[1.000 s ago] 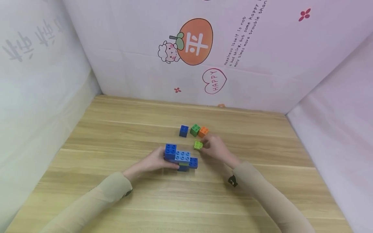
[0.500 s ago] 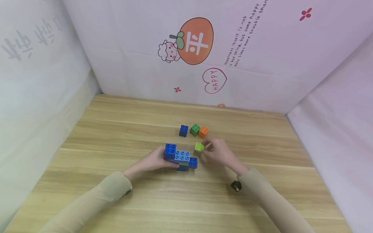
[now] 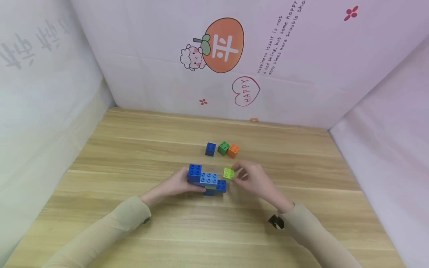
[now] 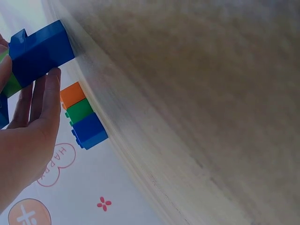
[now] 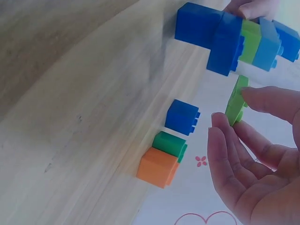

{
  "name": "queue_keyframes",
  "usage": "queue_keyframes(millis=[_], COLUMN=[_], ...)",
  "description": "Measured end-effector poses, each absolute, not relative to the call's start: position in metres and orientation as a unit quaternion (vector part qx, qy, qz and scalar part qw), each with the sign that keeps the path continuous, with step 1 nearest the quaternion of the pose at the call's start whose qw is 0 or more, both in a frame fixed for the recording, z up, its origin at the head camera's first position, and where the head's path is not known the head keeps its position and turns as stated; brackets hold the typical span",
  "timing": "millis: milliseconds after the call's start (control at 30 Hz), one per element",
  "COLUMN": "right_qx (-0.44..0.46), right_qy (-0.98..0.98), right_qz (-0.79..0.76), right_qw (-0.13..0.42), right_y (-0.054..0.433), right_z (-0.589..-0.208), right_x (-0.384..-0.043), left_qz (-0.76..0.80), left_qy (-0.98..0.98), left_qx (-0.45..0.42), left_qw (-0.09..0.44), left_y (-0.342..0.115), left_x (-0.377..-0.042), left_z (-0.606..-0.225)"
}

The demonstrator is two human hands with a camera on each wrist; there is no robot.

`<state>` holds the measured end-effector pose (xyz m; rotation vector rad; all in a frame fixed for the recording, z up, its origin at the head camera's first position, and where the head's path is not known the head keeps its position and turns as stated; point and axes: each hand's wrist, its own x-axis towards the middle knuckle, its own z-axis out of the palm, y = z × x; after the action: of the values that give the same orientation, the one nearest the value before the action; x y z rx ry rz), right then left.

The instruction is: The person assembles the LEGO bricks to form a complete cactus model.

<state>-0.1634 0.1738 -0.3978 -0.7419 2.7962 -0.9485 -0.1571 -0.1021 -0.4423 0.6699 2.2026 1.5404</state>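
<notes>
My left hand (image 3: 178, 184) grips a stack of toy building bricks (image 3: 209, 178) from its left side. Dark blue bricks, a light blue one and a lime layer make up this stack, seen edge-on in the right wrist view. Between the thumb and fingers of my right hand (image 3: 253, 181) a thin lime green brick (image 3: 228, 173) is pinched. The right wrist view shows that lime brick (image 5: 237, 101) tilted, off the table and apart from the stack.
Behind the hands, a blue brick (image 3: 210, 149), a green brick (image 3: 223, 148) and an orange brick (image 3: 233, 150) stand on the wooden table (image 3: 151, 149). White printed cloth (image 3: 161, 67) walls the back and both sides.
My right hand has drawn back toward me, bringing the lime brick up off the table and nearer the stack's height. The left hand and its stack have hardly moved.
</notes>
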Motion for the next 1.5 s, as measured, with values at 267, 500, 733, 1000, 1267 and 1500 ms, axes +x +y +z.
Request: queue_keyframes(millis=[267, 500, 733, 1000, 1267, 1500], right_qx=[-0.267, -0.3, -0.324, -0.331, -0.347, -0.345], right_qy=[0.91, 0.898, 0.89, 0.888, 0.887, 0.888], right_qz=[-0.315, -0.319, -0.317, -0.314, -0.302, -0.299], right_qw=[0.043, 0.038, 0.044, 0.047, 0.053, 0.048], right_y=[0.174, 0.174, 0.177, 0.177, 0.176, 0.177], right_z=[-0.395, -0.397, -0.402, -0.405, -0.404, -0.403], right_x=[-0.151, -0.146, -0.144, -0.144, -0.143, -0.143], left_qz=[0.55, 0.55, 0.547, 0.557, 0.557, 0.569], left_qy=[0.779, 0.779, 0.782, 0.775, 0.774, 0.765], left_qx=[0.236, 0.235, 0.24, 0.225, 0.238, 0.235], left_qw=[0.188, 0.187, 0.182, 0.196, 0.184, 0.19], left_y=[-0.102, -0.103, -0.103, -0.101, -0.101, -0.1], left_x=[-0.156, -0.155, -0.154, -0.154, -0.156, -0.156], left_z=[-0.441, -0.442, -0.442, -0.442, -0.448, -0.448])
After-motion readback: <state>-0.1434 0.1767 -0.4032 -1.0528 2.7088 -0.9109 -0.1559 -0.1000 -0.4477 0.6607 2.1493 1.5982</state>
